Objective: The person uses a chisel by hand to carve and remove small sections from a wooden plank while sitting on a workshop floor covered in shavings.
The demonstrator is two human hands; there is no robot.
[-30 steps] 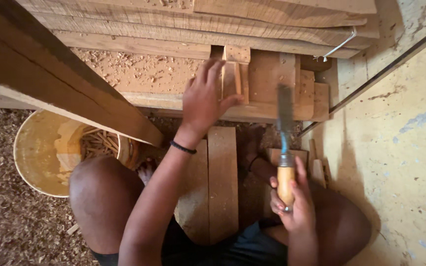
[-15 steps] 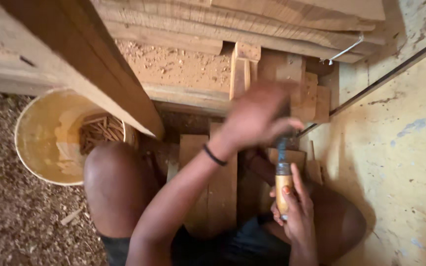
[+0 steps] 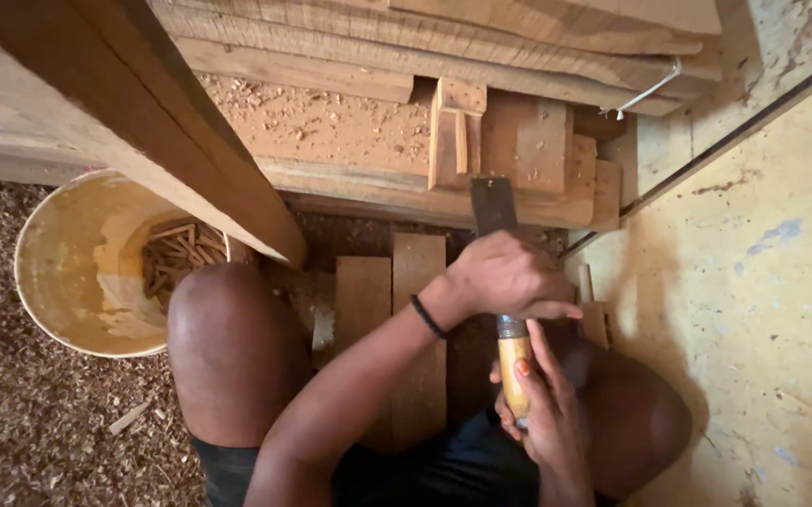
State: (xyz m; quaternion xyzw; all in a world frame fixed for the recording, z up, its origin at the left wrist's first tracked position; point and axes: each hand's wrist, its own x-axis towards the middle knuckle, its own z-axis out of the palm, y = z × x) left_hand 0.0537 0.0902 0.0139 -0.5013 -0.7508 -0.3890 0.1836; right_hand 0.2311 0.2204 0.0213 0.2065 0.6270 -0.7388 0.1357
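A chisel with a wide dark blade [image 3: 493, 204] and a yellow wooden handle [image 3: 515, 364] points away from me. My right hand [image 3: 542, 413] grips the handle from below. My left hand [image 3: 509, 277] is closed over the chisel where blade meets handle. The blade tip rests against small upright wooden blocks [image 3: 453, 136] on a plank [image 3: 331, 131] strewn with shavings. Below the hands lie two short boards [image 3: 396, 310] between my knees.
A yellow bucket [image 3: 58, 282] holding small wood pieces stands at the left on a floor covered in sawdust. A thick beam [image 3: 143, 122] crosses the upper left. Stacked planks [image 3: 518, 38] lie at the top. A yellowish wall panel [image 3: 763, 282] fills the right.
My left hand left the small blocks on the plank and came down onto the chisel's blade end. The chisel has moved forward toward the blocks.
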